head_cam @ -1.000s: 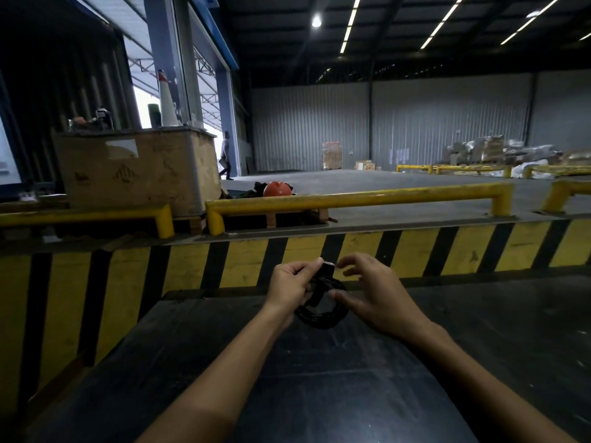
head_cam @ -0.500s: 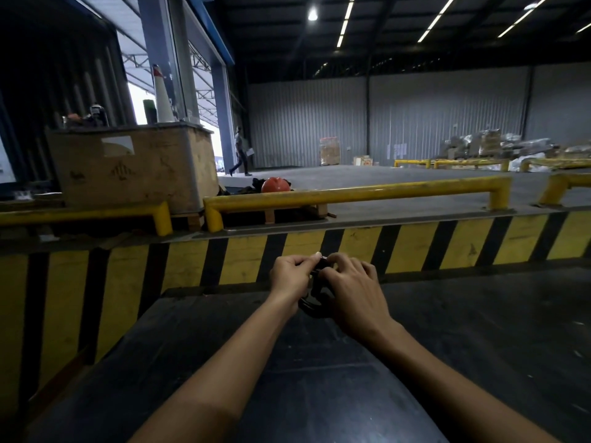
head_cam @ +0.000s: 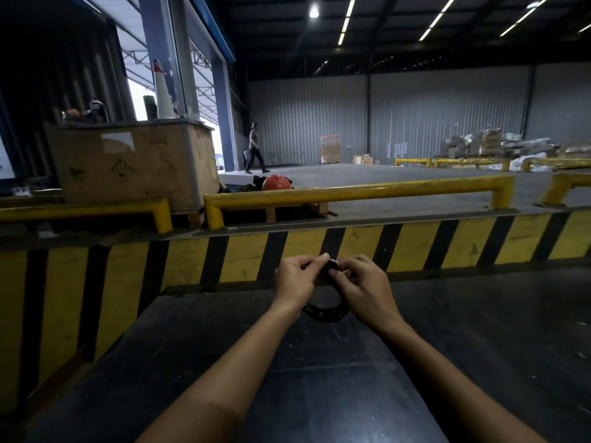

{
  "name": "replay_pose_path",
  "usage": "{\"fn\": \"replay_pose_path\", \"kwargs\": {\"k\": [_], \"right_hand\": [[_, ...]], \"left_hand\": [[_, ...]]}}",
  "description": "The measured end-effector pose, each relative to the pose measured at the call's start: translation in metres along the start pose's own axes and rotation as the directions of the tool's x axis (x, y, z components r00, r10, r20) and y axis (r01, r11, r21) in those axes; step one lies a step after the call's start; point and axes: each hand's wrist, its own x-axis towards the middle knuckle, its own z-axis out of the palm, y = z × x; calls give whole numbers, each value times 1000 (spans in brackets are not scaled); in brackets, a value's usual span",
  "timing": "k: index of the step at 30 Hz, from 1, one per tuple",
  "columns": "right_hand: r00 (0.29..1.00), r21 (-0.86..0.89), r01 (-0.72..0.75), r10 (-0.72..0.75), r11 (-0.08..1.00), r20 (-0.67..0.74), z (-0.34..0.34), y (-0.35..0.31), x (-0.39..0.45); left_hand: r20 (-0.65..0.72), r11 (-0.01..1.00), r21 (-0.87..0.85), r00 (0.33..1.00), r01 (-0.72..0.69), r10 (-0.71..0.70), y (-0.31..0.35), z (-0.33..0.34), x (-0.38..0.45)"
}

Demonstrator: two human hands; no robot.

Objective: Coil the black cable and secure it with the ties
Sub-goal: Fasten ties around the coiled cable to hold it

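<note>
Black, scuffed tabletop [head_cam: 319,378] fills the lower frame from my feed, both bare forearms reaching out over it toward its far edge. Behind the table runs a yellow-and-black striped barrier [head_cam: 447,241], w/ yellow guard rails [head_cam: 351,191] above it. Left of centre a big worn wooden crate [head_cam: 134,164] sits behind the rail; a white cone [head_cam: 162,91] and some small items stand on top, too dim to ID. Beyond that, open grey warehouse floor, corrugated wall, wrapped pallets far right. One person [head_cam: 254,148] is in mid-stride near the bright doorway. An orange helmet [head_cam: 276,183] lies just behind the middle rail.

Centre frame: left hand [head_cam: 295,279] and right hand [head_cam: 367,282] are close together, fingertips nearly meeting, held above the tabletop near its far edge. Black cable [head_cam: 326,311] is already coiled into a small loop; the bottom of the loop hangs below and between the two hands. Left hand's thumb and fingers are pinched closed on the top of the coil. Right hand's fingers are curled closed on the same top part, where a small dark piece shows between the fingertips; can't tell if it's a tie or a plug. Rest of the coil is hidden by the hands.
</note>
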Motion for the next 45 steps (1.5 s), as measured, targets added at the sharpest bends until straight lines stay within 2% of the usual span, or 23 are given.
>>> {"fn": "replay_pose_path", "kwargs": {"k": [5, 9, 10, 12, 14, 16, 18, 21, 23, 25, 28, 31, 32, 34, 36, 38, 40, 42, 45], "right_hand": [[997, 165, -70, 65, 984, 33, -3, 9, 2], [995, 242, -86, 72, 966, 69, -2, 17, -5], [997, 242, -66, 55, 968, 52, -2, 19, -8], [999, 255, -34, 40, 966, -18, -2, 24, -12], [992, 269, -47, 76, 962, -99, -3, 33, -15], [978, 307, -104, 152, 946, -139, -3, 42, -20], [962, 365, -175, 239, 915, -136, 0, 53, -28], [914, 470, -322, 400, 822, -73, 4, 77, -44], [839, 548, -463, 543, 696, 19, 7, 96, -57], [748, 585, -592, 648, 555, 141, 11, 116, -72], [631, 479, -750, 712, 457, 309, 15, 146, -102], [551, 235, -834, 770, 499, 322, 12, 183, -135], [540, 88, -836, 784, 541, 306, 10, 196, -146], [515, -276, -752, 795, 598, 320, 5, 220, -168], [440, -519, -621, 809, 587, 390, 4, 239, -192], [371, -586, -561, 811, 585, 453, 8, 252, -213], [343, -599, -548, 810, 584, 475, 17, 256, -226], [366, -608, -531, 807, 591, 464, 27, 256, -234], [426, -590, -551, 807, 590, 409, 40, 257, -248]], "left_hand": [[71, 999, -6, 996, -51, 52, -9, 1, -2], [136, 1000, 15, 990, 24, -26, -23, 2, -7], [154, 998, -4, 986, 68, -67, -25, 2, -7], [226, 966, -156, 960, 205, -167, -31, 1, -10], [338, 869, -338, 908, 362, -247, -40, 0, -15], [423, 803, -358, 849, 477, -316, -54, 3, -25], [452, 756, -339, 802, 560, -391, -70, 9, -36], [451, 658, -447, 788, 606, -419, -89, 18, -45], [435, 636, -480, 793, 605, -426, -98, 23, -48], [396, 654, -470, 804, 593, -444, -107, 29, -51], [350, 718, -389, 813, 578, -465, -120, 38, -58], [340, 806, -167, 800, 568, -494, -138, 37, -69], [334, 828, -72, 796, 556, -505, -145, 35, -73], [324, 837, 83, 779, 541, -536, -157, 29, -80], [326, 813, 173, 747, 556, -580, -168, 22, -89], [335, 764, 183, 692, 619, -640, -179, 15, -96], [322, 688, 150, 623, 710, -713, -188, 9, -103], [305, 629, 88, 581, 772, -755, -195, 3, -110], [327, 549, -134, 560, 825, -762, -200, -2, -120]]}}
